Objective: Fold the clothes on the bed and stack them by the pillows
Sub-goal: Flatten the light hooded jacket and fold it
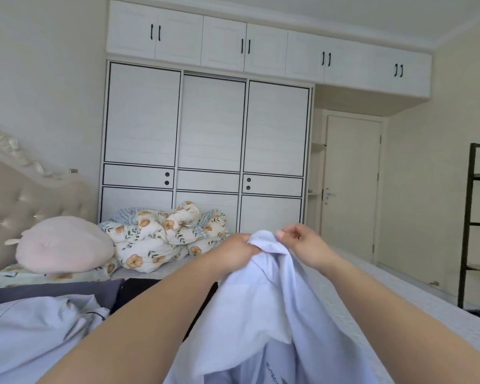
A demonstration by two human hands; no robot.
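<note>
— Left hand (237, 252) first: we see it bunched around the top edge of the pale lilac shirt (263, 295), fingers curled tight into the cloth and lifting it off the bed (377, 306).

— And our right hand (302, 243) sits just beside it, fingers curled with the tips drawn together at the same raised edge. Whether it truly pinches the fabric, we cannot tell from this angle.

— Agreed. We see the shirt hanging down between the two forearms, folds spilling toward the camera, with some small printed lettering near the bottom of the frame, too blurred to read.

— Over on the left, we have another pale garment (36, 331) lying crumpled on the bed, touching a dark grey piece (53, 293) behind it. A black garment (139, 291) lies beside that, partly hidden by our left forearm.

— Further back, we spot the round pink pillow (64, 245) against the tufted headboard (17, 195), and a heaped floral duvet (161, 236) right next to it.

— Behind the bed we have the white wardrobe (208, 139), a closed door (349, 189) to its right, and a dark metal shelf (477, 225) at the far right edge.
</note>
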